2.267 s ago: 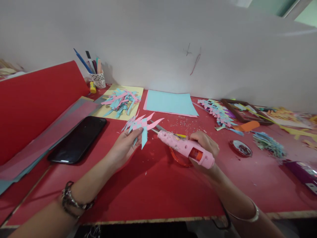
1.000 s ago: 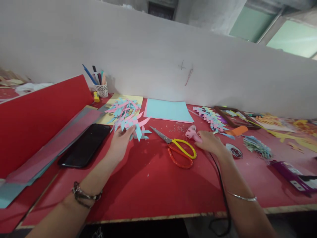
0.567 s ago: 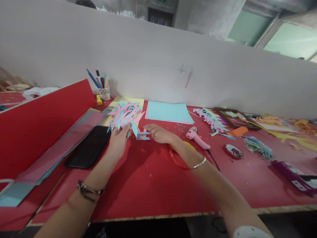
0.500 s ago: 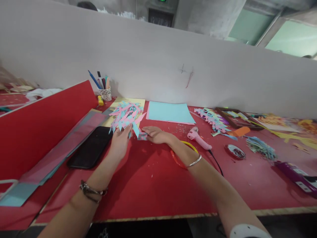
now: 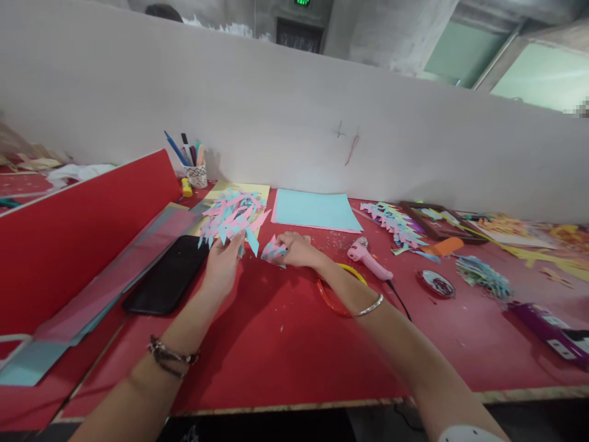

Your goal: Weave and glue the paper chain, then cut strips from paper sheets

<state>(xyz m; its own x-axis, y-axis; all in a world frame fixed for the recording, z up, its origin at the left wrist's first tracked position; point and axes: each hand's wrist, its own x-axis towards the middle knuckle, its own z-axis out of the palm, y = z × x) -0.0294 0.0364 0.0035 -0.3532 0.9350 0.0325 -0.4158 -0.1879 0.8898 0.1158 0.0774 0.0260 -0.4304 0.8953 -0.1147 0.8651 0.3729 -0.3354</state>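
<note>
The left hand [image 5: 223,265] reaches forward over the red tabletop [image 5: 285,344] and pinches, between thumb and fingertips, the near edge of a fan-like cluster of pink and blue paper strips [image 5: 232,222], which it holds lifted just above the surface. The cluster sits in front of a loose pile of similar strips [image 5: 234,202] lying on a yellow sheet [image 5: 239,187]. Just to the right, the right hand [image 5: 299,250] has its fingers closed on a small woven piece of pink and blue paper [image 5: 274,252], gripped at its right side and tilted up off the tabletop; the two paper pieces are near each other but apart. A black phone [image 5: 168,275] lies face up to the left of the left hand, beside long strips of pink and grey paper [image 5: 110,276] and a standing red board [image 5: 78,227]. Under the right forearm the orange and yellow handles of scissors [image 5: 334,301] show in part. A pink glue gun [image 5: 368,258] lies on the tabletop right of the right hand, its black cord trailing toward the near edge. A light blue sheet [image 5: 315,210] lies flat by the white wall, and a patterned cup of pens [image 5: 197,174] stands in the far left corner. Further right are a row of joined paper pieces [image 5: 396,222] and a small round dish [image 5: 435,284].
</note>
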